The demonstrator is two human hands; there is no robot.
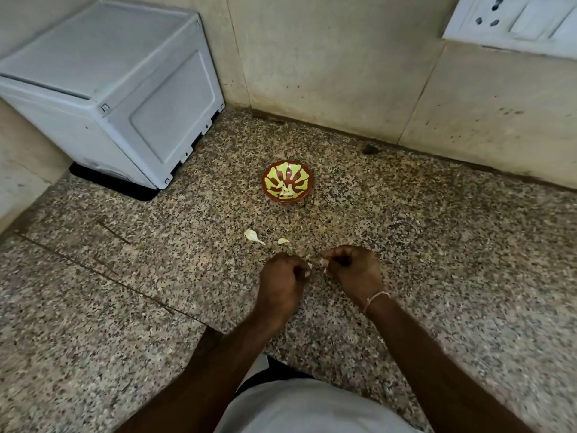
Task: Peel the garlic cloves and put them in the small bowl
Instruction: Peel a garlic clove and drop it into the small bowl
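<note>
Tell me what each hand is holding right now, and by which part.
Both the left hand and right hand have fingers curled, pinching small pale bits, likely a garlic clove or its skin; the exact part cannot be told.

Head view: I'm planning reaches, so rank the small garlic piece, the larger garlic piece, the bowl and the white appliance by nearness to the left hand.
1. Small garlic piece, just beyond the left hand.
2. Larger garlic piece, beyond, slightly left.
3. Bowl, farther back.
4. White appliance, far left corner.

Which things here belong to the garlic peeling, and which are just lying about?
Job: small bowl holding peeled garlic cloves; two garlic pieces on the counter; left hand and right hand, pinching a clove between them.

Lying about: white appliance; wall socket panel.
</note>
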